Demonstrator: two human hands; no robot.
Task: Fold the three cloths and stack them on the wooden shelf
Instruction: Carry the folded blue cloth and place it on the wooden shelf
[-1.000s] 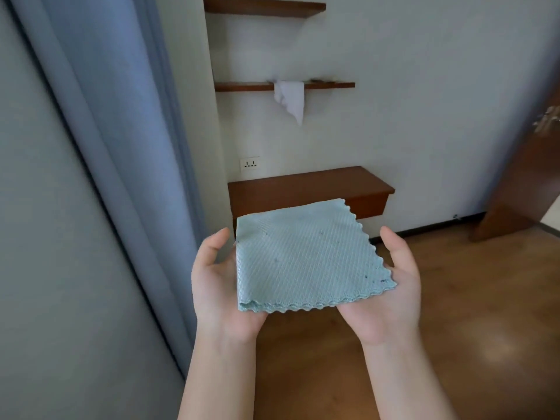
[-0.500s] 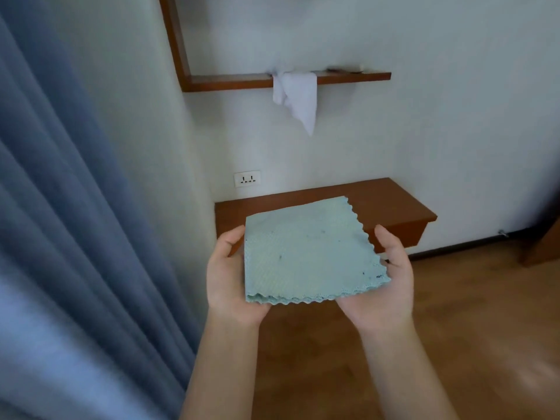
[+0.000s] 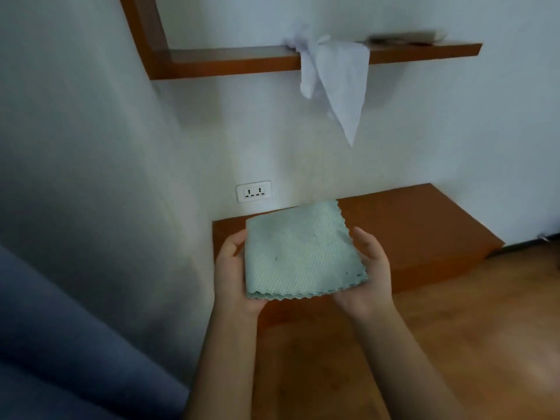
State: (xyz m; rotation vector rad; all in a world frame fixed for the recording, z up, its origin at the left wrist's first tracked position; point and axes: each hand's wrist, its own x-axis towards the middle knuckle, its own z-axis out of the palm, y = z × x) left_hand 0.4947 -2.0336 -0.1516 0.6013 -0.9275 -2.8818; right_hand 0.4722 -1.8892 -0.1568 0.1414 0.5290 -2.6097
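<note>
1. Since the green cloth [image 3: 300, 253] lies as a flat square of several layers with its scalloped edges aligned, the folding of this piece appears complete.
2. Location: the green cloth is in the air in front of the person, near the low shelf [image 3: 409, 225] and not resting on it.
3. Grip: the left hand [image 3: 231, 277] and the right hand [image 3: 371, 274] carry the cloth from below, palms up, one under each side.
   - The thumbs stand beside its edges and do not clamp its top.
   - The fingers are hidden beneath it.
   - This looks like a cradling support rather than a pinch.
4. The white cloth [image 3: 336, 80] hangs unfolded over the front edge of the upper shelf [image 3: 230, 62], one corner pointing down. It remains to be folded.
5. The third cloth cannot be identified. A blurred object [image 3: 406, 37] lies on the upper shelf to the right of the white cloth, and its nature cannot be told.
6. No stack shows on either shelf.
7. Estimate: one cloth of three is folded and none is stacked.
8. Work left:
   - set the green cloth down
   - fold the other two
   - stack them on it
</note>
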